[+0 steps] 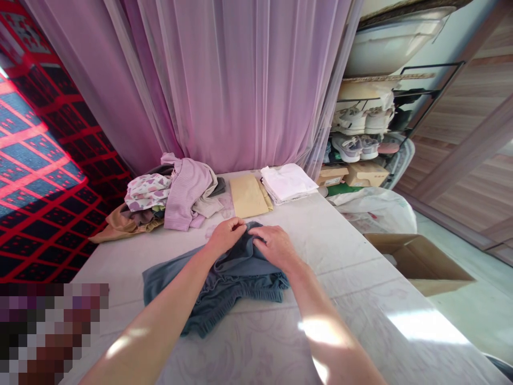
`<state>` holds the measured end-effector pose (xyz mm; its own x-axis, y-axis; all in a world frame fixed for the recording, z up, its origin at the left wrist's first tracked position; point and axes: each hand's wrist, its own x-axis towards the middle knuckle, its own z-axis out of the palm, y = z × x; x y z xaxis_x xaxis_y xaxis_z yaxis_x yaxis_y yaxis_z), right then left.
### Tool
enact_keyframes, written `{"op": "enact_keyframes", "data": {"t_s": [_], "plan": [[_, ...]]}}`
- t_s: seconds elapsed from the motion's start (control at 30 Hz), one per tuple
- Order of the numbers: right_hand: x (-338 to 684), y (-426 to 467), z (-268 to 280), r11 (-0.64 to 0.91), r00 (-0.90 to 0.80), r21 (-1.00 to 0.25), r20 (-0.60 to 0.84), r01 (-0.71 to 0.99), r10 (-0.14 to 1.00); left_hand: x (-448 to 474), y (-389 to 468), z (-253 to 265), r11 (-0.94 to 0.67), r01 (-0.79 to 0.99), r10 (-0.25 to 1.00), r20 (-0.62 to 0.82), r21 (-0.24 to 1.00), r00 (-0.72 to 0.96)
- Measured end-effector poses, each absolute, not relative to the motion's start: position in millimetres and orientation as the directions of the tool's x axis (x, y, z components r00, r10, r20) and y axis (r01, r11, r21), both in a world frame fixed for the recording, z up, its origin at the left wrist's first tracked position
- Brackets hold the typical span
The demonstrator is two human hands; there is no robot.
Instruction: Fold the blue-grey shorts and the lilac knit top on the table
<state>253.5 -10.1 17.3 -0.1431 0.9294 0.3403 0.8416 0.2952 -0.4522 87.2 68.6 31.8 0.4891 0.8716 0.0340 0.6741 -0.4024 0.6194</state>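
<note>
A blue-grey pair of pants [240,286] with a gathered elastic edge lies crumpled on the pale patterned sheet [256,342]. My left hand [229,234] pinches the far edge of the pants between thumb and fingers. Close beside it, my right hand [274,243] grips the same dark edge, its fingers curled over the cloth. Between the two hands the fabric is lifted and bunched. Beyond them lie a folded tan garment [246,197] and a folded white stack [288,183].
A loose clothes heap [186,192] sits at the back left, against a purple curtain [224,80]. On the right are an open cardboard box [417,256], a plastic bag [380,208] and a rack with shoes [352,147]. A red-and-black checked cloth [48,133] hangs at left.
</note>
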Motion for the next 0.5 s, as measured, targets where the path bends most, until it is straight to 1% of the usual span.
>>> {"op": "enact_keyframes", "data": {"t_s": [0.03, 0.07, 0.13, 0.2, 0.3, 0.5], "plan": [[251.4, -10.3, 18.3, 0.282, -0.115, -0.469, 0.354, 0.837, 0.928, 87.6, 67.3, 31.9, -0.386, 0.605, 0.855, 0.023, 0.697, 0.519], [249.9, -10.4, 19.0, 0.262, -0.083, -0.484, 0.359, 0.835, 0.930, 87.4, 65.9, 31.9, -0.377, 0.550, 0.839, 0.023, 0.745, 0.544], [248.7, -10.4, 19.1, 0.225, -0.046, -0.494, 0.349, 0.840, 0.936, 85.5, 62.7, 32.3, -0.391, 0.490, 0.812, 0.041, 0.780, 0.583], [249.1, -10.1, 18.7, 0.223, -0.061, -0.474, 0.333, 0.852, 0.941, 82.5, 58.9, 34.0, -0.430, 0.482, 0.790, 0.060, 0.763, 0.610], [249.8, -10.1, 19.6, 0.273, -0.136, -0.427, 0.325, 0.862, 0.936, 78.4, 52.6, 38.8, -0.470, 0.516, 0.782, 0.067, 0.716, 0.620], [246.6, -11.5, 25.9, 0.310, -0.198, -0.395, 0.299, 0.865, 0.933, 76.2, 42.1, 44.5, -0.441, 0.633, 0.815, -0.010, 0.636, 0.579]]}}
